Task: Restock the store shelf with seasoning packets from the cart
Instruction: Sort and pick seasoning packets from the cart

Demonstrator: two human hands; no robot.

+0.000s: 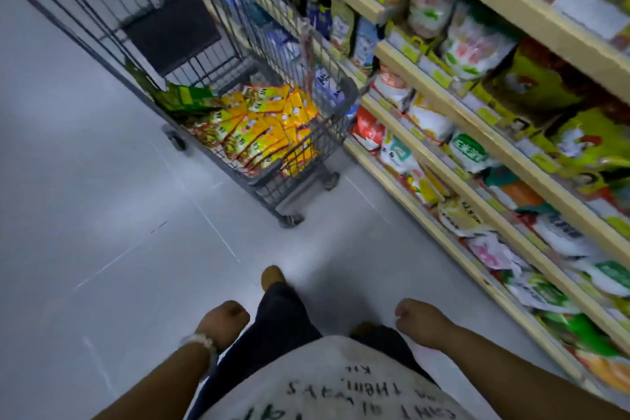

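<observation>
Now both hands low, near frame bottom, nothing held. Left hand (223, 319), w/ pale wristband, fingers curled loosely in; right hand (421, 320) same, fingers curled together. Grey wire shopping cart (335, 128) stands far centre on grey floor, just beside the cream-edged store shelf (439, 150) at right. Yellow seasoning packets (262, 128) heaped in cart base; green packets (182, 95) at their left.
</observation>
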